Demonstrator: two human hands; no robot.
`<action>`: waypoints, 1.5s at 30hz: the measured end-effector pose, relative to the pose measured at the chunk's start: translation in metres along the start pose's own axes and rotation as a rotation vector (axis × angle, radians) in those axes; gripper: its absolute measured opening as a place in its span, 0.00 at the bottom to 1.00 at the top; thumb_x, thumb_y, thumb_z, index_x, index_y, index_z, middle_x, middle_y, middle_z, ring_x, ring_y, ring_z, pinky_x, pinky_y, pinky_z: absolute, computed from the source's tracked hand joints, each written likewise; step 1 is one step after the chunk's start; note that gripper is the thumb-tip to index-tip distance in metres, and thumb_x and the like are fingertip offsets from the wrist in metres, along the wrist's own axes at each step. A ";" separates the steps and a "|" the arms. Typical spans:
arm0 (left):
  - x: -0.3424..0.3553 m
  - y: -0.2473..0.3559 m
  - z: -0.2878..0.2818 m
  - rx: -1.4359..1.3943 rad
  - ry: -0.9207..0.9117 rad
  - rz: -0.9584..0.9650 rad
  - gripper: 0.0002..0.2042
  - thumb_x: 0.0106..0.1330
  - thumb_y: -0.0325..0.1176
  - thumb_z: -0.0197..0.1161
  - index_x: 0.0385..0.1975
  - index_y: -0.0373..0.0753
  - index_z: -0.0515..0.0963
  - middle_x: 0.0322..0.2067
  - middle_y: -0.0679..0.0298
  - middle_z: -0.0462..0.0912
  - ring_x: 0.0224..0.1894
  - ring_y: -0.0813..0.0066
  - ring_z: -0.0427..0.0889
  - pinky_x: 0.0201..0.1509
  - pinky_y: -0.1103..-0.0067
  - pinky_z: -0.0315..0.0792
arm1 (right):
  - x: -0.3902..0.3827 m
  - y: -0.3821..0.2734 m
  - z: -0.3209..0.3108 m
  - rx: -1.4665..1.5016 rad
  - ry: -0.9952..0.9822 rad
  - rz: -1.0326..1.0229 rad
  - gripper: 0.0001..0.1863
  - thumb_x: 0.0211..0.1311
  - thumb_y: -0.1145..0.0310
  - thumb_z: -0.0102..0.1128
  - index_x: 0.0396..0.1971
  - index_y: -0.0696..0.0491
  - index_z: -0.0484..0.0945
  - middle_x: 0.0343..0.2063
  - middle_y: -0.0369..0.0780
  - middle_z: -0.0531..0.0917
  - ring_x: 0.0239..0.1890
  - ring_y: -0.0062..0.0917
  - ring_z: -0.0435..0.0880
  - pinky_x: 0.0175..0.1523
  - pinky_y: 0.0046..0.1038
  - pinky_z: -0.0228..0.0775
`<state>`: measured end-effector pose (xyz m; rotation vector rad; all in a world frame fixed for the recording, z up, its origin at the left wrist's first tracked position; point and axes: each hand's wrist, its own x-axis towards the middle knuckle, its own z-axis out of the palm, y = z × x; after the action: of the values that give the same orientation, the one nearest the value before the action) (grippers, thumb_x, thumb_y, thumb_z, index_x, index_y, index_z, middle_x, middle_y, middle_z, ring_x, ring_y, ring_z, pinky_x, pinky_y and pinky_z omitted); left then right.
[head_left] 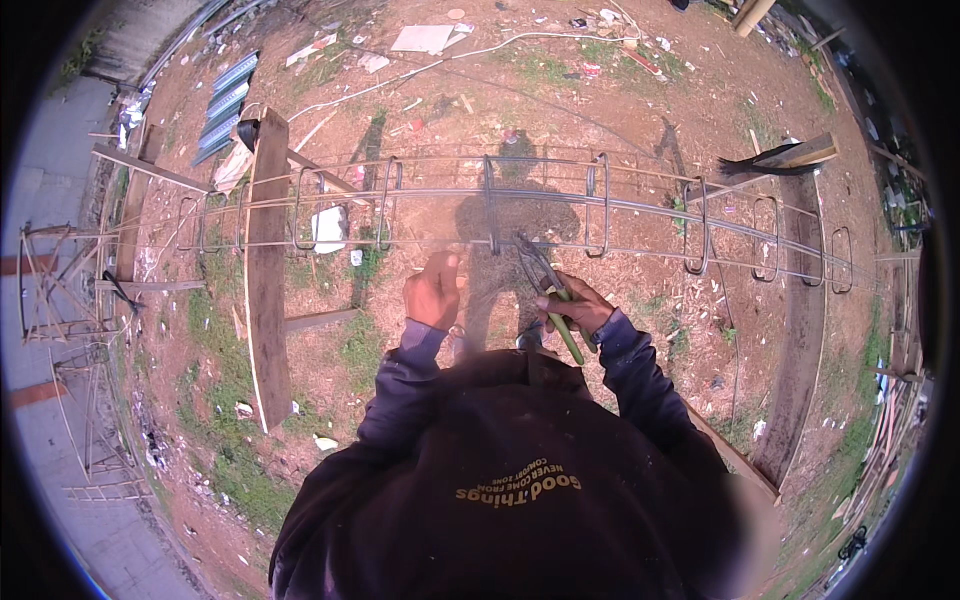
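My right hand [588, 306] is closed around the green handles of a pair of pincers [541, 271]. Their dark metal head reaches up to the lower bar of a long rebar cage [640, 206], close to a stirrup [491, 205]. Whether the jaws touch the steel is unclear. My left hand [433, 290] is just below the same bar, left of that stirrup, with its fingers curled in. Anything between those fingers is too small to make out. Rectangular stirrups hang along the cage, spaced apart on its lengthwise bars.
Wooden trestles stand under the cage, with a broad plank [267, 270] left and another [797, 340] right. A bundle of black ties [765, 160] lies over the right trestle's top. Corrugated sheets [228, 105] lie at far left. Litter and grass patches dot the dirt ground.
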<state>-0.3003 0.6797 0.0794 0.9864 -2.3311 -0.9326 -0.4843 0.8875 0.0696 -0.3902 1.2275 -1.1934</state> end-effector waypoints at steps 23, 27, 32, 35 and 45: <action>0.021 -0.033 -0.061 -0.968 -0.295 -0.432 0.10 0.74 0.38 0.54 0.40 0.37 0.75 0.25 0.58 0.84 0.22 0.81 0.73 0.25 0.85 0.62 | 0.081 -0.038 0.054 -1.007 0.883 -0.764 0.15 0.58 0.61 0.65 0.40 0.56 0.79 0.46 0.48 0.80 0.48 0.46 0.79 0.50 0.42 0.71; 0.051 -0.050 -0.064 -0.881 -0.485 -0.366 0.09 0.74 0.37 0.54 0.40 0.38 0.76 0.24 0.63 0.83 0.21 0.86 0.70 0.24 0.86 0.61 | 0.101 -0.012 0.147 -0.828 0.325 -0.571 0.14 0.69 0.59 0.56 0.40 0.56 0.78 0.26 0.43 0.80 0.30 0.37 0.82 0.37 0.37 0.71; 0.079 -0.099 -0.049 -1.883 -0.997 -0.540 0.12 0.75 0.40 0.53 0.46 0.37 0.75 0.36 0.67 0.83 0.25 0.82 0.72 0.26 0.81 0.65 | 0.134 0.030 0.185 0.252 0.244 -0.279 0.14 0.74 0.62 0.49 0.36 0.54 0.80 0.17 0.33 0.71 0.20 0.26 0.70 0.30 0.33 0.66; 0.091 -0.124 -0.031 -1.319 -1.064 -0.583 0.15 0.75 0.41 0.53 0.53 0.39 0.72 0.47 0.63 0.82 0.31 0.76 0.78 0.31 0.78 0.72 | 0.133 0.065 0.191 0.138 0.575 -0.358 0.12 0.71 0.63 0.51 0.34 0.54 0.81 0.18 0.37 0.76 0.20 0.31 0.75 0.31 0.36 0.69; 0.151 -0.128 0.031 -0.311 -0.924 0.183 0.22 0.63 0.41 0.70 0.53 0.36 0.75 0.38 0.62 0.83 0.36 0.79 0.80 0.40 0.81 0.75 | 0.163 0.121 0.147 -0.795 1.196 -0.006 0.15 0.67 0.57 0.50 0.39 0.50 0.81 0.29 0.50 0.83 0.34 0.48 0.83 0.39 0.48 0.74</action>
<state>-0.3597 0.5127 -0.0146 0.1927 -2.7488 -1.8809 -0.3190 0.7457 -0.0540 -0.2231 2.7569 -0.8568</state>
